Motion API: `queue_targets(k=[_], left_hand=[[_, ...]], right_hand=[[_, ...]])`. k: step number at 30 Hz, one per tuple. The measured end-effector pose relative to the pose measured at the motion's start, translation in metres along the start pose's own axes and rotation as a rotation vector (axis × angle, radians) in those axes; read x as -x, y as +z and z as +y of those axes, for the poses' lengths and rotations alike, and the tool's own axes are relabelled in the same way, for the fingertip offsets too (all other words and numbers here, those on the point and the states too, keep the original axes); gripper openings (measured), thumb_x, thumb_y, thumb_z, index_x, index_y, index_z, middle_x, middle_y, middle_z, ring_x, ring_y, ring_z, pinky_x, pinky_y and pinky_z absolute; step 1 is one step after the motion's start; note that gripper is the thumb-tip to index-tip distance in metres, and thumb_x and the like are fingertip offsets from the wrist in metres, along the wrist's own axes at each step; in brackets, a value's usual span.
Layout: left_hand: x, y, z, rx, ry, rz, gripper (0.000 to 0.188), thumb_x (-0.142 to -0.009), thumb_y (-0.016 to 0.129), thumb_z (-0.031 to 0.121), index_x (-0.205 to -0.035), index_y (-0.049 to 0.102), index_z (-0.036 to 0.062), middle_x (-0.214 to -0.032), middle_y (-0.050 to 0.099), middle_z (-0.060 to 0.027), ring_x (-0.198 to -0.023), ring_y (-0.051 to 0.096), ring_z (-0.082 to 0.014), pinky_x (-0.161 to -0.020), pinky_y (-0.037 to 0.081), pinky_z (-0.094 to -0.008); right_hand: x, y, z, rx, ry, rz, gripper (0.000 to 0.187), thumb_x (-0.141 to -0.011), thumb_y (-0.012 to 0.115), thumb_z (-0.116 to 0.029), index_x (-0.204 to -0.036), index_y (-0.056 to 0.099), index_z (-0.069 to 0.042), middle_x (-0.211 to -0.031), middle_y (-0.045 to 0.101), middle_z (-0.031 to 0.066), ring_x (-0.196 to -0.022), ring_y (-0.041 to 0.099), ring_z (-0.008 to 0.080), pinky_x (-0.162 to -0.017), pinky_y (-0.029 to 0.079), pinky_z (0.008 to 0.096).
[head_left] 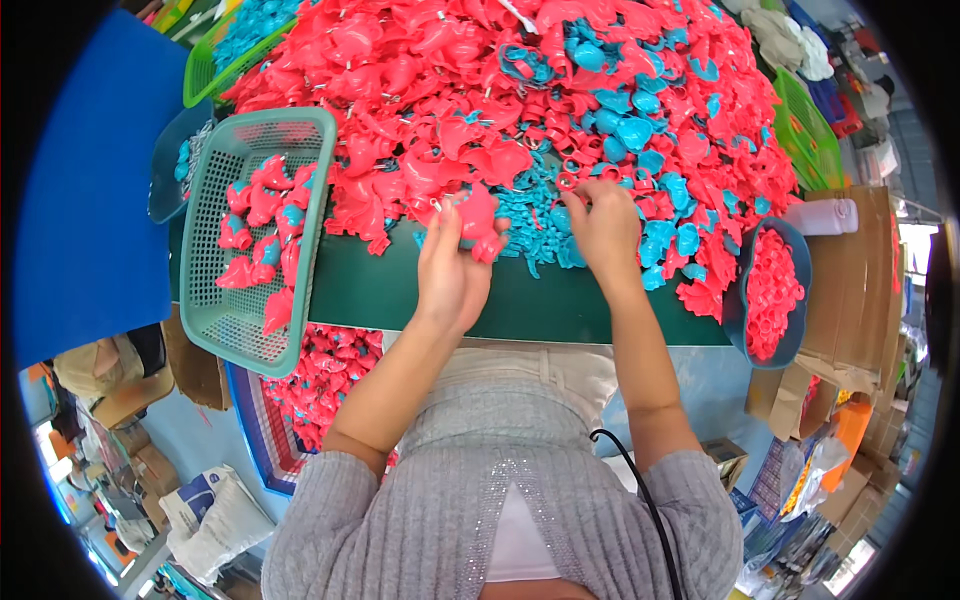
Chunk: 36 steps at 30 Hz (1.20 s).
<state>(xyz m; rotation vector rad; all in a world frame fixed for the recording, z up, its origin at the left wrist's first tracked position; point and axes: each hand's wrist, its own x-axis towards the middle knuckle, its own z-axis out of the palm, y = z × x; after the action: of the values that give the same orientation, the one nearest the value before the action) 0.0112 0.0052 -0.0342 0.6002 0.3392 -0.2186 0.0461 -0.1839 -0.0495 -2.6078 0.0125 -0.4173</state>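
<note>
My left hand [450,275] is closed around a pink plastic toy part [477,218] with a rounded body, raised just above the table's near edge. My right hand [608,232] reaches into a heap of small teal plastic pieces [535,212]. Its thumb and fingers are pinched together, and whatever lies between them is too small or hidden to tell. Beyond both hands spreads a large pile of pink plastic shells [430,110], mixed with teal cup-shaped pieces [634,132] on the right. Left of my left hand, a grey-green basket [265,116] holds several pink-and-teal toys [266,205].
A blue bowl [738,310] of pink ring-like pieces stands at the right table edge, near a pale bottle [825,217] and a cardboard box [850,290]. Green baskets [812,140] flank the pile. Below the green tabletop [560,312], a crate [262,440] holds more pink parts.
</note>
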Motion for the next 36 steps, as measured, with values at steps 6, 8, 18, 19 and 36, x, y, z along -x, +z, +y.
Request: queue_targets(k=[6, 8, 18, 19, 36], left_hand=[[-0.015, 0.000, 0.001, 0.222, -0.056, 0.087, 0.035, -0.099, 0.045, 0.033, -0.113, 0.049, 0.0009, -0.104, 0.057, -0.0138, -0.090, 0.058, -0.0259, -0.076, 0.048, -0.0345], [-0.016, 0.003, 0.003, 0.213, -0.038, 0.100, 0.036, -0.099, 0.043, 0.033, -0.113, 0.049, 0.0007, -0.104, 0.057, -0.0136, -0.091, 0.058, -0.0260, -0.077, 0.048, -0.0351], [-0.003, 0.032, 0.005, 0.246, -0.086, 0.008, 0.050, -0.101, 0.033, 0.042, -0.119, 0.048, -0.0007, -0.113, 0.056, -0.0129, -0.107, 0.054, -0.0282, -0.094, 0.043, -0.0444], [-0.001, 0.033, 0.006, 0.244, -0.088, 0.006, 0.050, -0.101, 0.033, 0.042, -0.119, 0.048, -0.0007, -0.113, 0.056, -0.0129, -0.107, 0.054, -0.0282, -0.094, 0.043, -0.0444], [0.009, 0.019, -0.012, -0.080, 0.317, 0.058, 0.052, -0.101, 0.026, 0.044, -0.122, 0.046, 0.0003, -0.114, 0.057, -0.0145, -0.105, 0.056, -0.0249, -0.093, 0.044, -0.0374]], right_hand=[[0.001, 0.012, 0.004, 0.282, 0.040, -0.062, 0.012, -0.075, 0.069, -0.015, -0.073, 0.067, -0.003, -0.087, 0.061, 0.0141, -0.082, 0.059, 0.0320, -0.065, 0.045, 0.0414], [0.001, 0.013, 0.001, 0.317, 0.027, -0.043, 0.010, -0.075, 0.068, -0.012, -0.074, 0.066, -0.003, -0.090, 0.060, 0.0142, -0.083, 0.059, 0.0326, -0.065, 0.045, 0.0410], [0.030, -0.022, -0.070, -0.807, -0.152, -0.119, 0.036, -0.072, 0.073, 0.004, -0.102, 0.055, 0.001, -0.104, 0.061, 0.0126, -0.089, 0.063, 0.0177, -0.073, 0.052, 0.0279], [0.032, -0.021, -0.070, -0.806, -0.151, -0.115, 0.036, -0.072, 0.073, 0.004, -0.102, 0.055, 0.001, -0.104, 0.061, 0.0126, -0.089, 0.063, 0.0177, -0.073, 0.052, 0.0279], [0.056, 0.009, -0.091, -0.815, -0.033, 0.012, 0.039, -0.079, 0.072, -0.007, -0.115, 0.061, 0.004, -0.113, 0.064, 0.0188, -0.104, 0.064, 0.0272, -0.091, 0.048, 0.0326]])
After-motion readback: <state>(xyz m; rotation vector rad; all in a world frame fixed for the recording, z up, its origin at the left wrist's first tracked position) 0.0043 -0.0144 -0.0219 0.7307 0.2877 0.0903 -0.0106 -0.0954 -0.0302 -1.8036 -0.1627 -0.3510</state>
